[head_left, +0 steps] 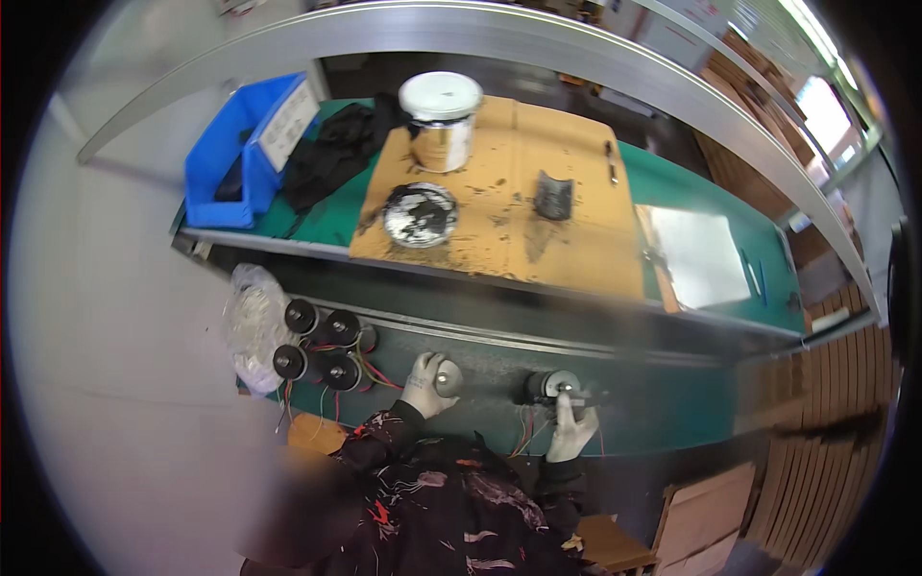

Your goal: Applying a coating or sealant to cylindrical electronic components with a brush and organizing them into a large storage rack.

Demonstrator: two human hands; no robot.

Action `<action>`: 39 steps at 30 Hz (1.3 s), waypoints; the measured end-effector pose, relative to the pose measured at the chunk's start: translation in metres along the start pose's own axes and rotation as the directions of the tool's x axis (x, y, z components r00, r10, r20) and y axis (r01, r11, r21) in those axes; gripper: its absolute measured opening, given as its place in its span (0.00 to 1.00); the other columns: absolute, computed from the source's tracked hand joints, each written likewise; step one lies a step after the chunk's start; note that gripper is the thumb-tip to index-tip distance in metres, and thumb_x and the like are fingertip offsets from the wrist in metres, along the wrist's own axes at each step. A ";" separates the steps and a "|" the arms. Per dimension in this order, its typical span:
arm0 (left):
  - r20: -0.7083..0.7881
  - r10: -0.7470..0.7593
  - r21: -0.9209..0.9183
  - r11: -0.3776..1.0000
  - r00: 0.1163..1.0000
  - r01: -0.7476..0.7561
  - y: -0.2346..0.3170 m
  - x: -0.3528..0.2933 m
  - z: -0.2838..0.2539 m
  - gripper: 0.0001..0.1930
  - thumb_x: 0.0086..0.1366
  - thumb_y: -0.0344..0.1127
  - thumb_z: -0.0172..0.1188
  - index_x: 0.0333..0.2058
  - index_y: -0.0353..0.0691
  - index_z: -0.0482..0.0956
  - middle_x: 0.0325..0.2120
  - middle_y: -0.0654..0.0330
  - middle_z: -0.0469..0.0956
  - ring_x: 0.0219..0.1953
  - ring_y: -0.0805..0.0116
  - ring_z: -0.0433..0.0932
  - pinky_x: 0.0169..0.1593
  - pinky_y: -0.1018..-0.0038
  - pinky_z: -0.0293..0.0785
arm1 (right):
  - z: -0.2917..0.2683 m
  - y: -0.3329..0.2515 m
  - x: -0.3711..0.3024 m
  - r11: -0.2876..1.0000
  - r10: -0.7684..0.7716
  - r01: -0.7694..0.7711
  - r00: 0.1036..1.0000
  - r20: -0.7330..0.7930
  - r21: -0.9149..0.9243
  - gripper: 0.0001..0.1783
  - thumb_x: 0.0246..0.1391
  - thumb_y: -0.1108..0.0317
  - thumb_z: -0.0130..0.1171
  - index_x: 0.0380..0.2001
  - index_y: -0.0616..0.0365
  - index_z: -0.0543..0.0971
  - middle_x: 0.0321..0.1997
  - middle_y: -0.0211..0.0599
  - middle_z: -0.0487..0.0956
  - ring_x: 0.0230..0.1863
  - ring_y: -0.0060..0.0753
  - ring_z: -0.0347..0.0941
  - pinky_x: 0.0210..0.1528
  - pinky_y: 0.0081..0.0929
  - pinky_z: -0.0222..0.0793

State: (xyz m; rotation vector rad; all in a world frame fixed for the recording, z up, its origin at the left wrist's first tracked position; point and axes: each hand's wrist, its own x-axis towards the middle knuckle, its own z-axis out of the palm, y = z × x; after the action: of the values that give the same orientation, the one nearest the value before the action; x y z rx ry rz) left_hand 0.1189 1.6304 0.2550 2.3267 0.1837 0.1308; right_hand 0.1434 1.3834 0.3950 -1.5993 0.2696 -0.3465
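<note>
My left hand (422, 388), in a white glove, is closed around a round grey metal part (448, 378) with a small raised centre, like a motor end cap. To its right a black motor (538, 386) with a silver end face and loose thin wires lies on the green bench. My right hand (573, 434), also gloved, reaches to that end face. Its thumb and fingers pinch together beside the shaft; what is between them is too small to make out. Several more black motors (341, 328) with coloured wires stand together at the left.
A clear plastic bag (254, 326) lies left of the standing motors. On the raised shelf are a blue bin (216, 173), black cloth (336, 149), a white-lidded tub (444, 130), a black-smeared lid (421, 215), a curved dark piece (554, 196) on cardboard (499, 250), and white paper (699, 257).
</note>
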 end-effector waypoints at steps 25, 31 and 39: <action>0.117 -0.808 0.152 0.590 0.578 0.793 -0.208 -0.173 0.044 0.21 0.55 0.49 0.58 0.39 0.37 0.83 0.38 0.43 0.81 0.44 0.47 0.80 0.50 0.57 0.75 | 0.255 -0.102 0.148 0.694 -0.508 0.718 0.533 0.676 -0.045 0.16 0.52 0.57 0.66 0.30 0.60 0.78 0.21 0.33 0.79 0.22 0.22 0.73 0.28 0.23 0.69; 0.049 -0.857 0.136 0.514 0.513 0.847 -0.213 -0.184 0.056 0.22 0.51 0.49 0.62 0.38 0.37 0.83 0.37 0.43 0.81 0.43 0.48 0.80 0.49 0.60 0.76 | 0.221 -0.108 0.103 0.823 -0.532 0.529 0.592 0.605 0.207 0.07 0.53 0.71 0.65 0.33 0.62 0.79 0.24 0.26 0.78 0.24 0.13 0.69 0.28 0.15 0.66; 0.095 -0.889 0.052 0.454 0.448 0.889 -0.208 -0.181 0.054 0.24 0.50 0.49 0.63 0.40 0.36 0.83 0.40 0.43 0.81 0.45 0.49 0.80 0.50 0.60 0.75 | 0.157 0.023 0.036 0.883 -0.170 0.444 0.602 0.780 -0.151 0.08 0.51 0.69 0.67 0.29 0.60 0.78 0.16 0.21 0.72 0.17 0.09 0.61 0.19 0.15 0.58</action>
State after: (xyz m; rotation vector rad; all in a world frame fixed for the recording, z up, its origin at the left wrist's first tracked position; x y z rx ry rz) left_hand -0.0705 1.7033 0.0601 1.9112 1.3330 -0.5402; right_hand 0.2372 1.5134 0.3679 -1.9911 -0.6539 0.1415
